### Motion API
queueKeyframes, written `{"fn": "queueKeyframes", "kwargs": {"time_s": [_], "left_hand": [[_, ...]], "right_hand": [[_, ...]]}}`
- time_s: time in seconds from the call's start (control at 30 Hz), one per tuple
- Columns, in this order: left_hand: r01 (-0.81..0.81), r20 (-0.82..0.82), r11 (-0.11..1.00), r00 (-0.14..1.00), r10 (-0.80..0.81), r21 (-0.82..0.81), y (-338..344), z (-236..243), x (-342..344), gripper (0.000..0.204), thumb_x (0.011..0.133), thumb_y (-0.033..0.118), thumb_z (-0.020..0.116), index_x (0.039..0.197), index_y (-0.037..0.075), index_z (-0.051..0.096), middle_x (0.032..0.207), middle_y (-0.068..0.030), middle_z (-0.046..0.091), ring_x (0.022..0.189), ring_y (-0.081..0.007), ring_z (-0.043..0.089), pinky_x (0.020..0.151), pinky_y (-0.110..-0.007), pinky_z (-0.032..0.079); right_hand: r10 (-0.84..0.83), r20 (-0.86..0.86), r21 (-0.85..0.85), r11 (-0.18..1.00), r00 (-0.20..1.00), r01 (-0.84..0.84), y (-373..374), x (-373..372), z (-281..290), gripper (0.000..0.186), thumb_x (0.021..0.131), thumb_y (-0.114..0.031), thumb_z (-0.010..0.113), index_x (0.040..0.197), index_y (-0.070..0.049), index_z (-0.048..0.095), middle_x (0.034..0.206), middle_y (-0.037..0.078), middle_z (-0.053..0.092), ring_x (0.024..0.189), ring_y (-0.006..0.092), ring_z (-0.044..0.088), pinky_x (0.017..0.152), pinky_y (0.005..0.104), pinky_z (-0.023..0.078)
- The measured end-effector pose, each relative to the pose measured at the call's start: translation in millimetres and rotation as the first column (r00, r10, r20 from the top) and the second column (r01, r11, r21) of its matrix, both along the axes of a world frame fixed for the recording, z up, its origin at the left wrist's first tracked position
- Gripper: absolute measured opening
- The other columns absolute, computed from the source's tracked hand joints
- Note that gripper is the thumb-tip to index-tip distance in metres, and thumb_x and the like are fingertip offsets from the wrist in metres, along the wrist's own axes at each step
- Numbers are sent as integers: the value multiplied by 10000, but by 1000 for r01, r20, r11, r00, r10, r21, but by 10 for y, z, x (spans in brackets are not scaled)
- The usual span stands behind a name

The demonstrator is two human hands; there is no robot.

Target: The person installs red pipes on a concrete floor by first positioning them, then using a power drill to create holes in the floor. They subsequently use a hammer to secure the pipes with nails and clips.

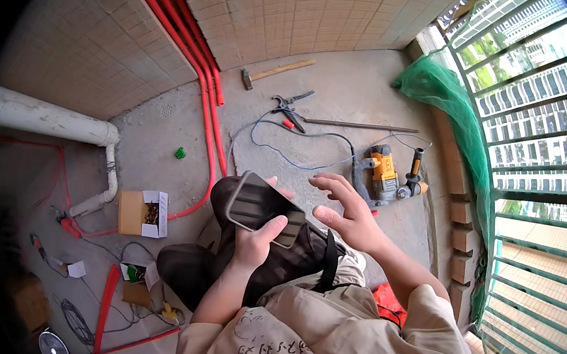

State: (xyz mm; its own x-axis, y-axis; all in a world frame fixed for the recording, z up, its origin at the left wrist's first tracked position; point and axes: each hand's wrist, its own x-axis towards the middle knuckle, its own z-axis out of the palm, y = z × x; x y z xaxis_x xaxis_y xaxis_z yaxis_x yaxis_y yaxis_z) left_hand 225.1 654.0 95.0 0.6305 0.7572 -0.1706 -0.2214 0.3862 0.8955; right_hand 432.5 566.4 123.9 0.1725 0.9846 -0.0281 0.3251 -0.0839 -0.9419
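Note:
A dark smartphone (265,206) with a grey case edge lies tilted in my left hand (257,243), above my dark trousers. My left thumb rests along its near edge, and fingertips show past the far edge. The screen looks dark, with striped reflections. To the right of the phone, my right hand (350,215) hovers apart from it, fingers spread and holding nothing. Beyond that hand, a yellow and black rotary hammer drill (384,174) lies on the concrete floor.
A hammer (277,73), pipe cutters (290,109) and a metal rod (365,125) lie ahead. Red conduits (205,100) run down the wall and across the floor. An open box (143,213) of small fittings stands left. Green netting (456,112) hangs along the railing at right.

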Motion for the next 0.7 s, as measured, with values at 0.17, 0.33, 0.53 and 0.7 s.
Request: {"fn": "queueKeyframes", "kwargs": {"time_s": [0.17,0.33,0.53,0.7], "left_hand": [[-222,23,966,974,227,-128,-127,24,-162,649,899,58,710,1466,-18,405,1250,-71,591,1158,-165,556,1065,-316,402],[-77,-671,972,711,210,223,-336,-640,-565,319,869,262,787,964,13,611,874,-72,649,775,-228,625,718,-385,510],[437,-914,825,346,215,359,-369,-606,-162,414,910,411,675,783,19,633,838,-203,694,804,-419,678,706,-533,523],[514,-954,818,272,129,257,-124,-740,8,257,867,216,587,806,-18,676,879,-289,699,836,-482,680,795,-568,545]], "right_hand": [[29,-607,-287,924,794,-253,237,-367,-132,504,951,-251,714,1364,0,570,1116,29,644,1008,102,588,856,261,484],[-234,-499,-424,906,834,1,36,-43,-714,314,940,-181,701,1186,13,676,817,3,663,662,69,564,557,240,445],[-493,-455,-659,746,742,92,-520,236,-1099,293,964,-149,648,1201,20,676,801,15,655,567,82,538,468,235,413],[-535,-594,-702,710,601,-62,-600,84,-1112,320,982,-98,600,1276,17,649,816,18,640,480,54,375,422,229,274]]}}
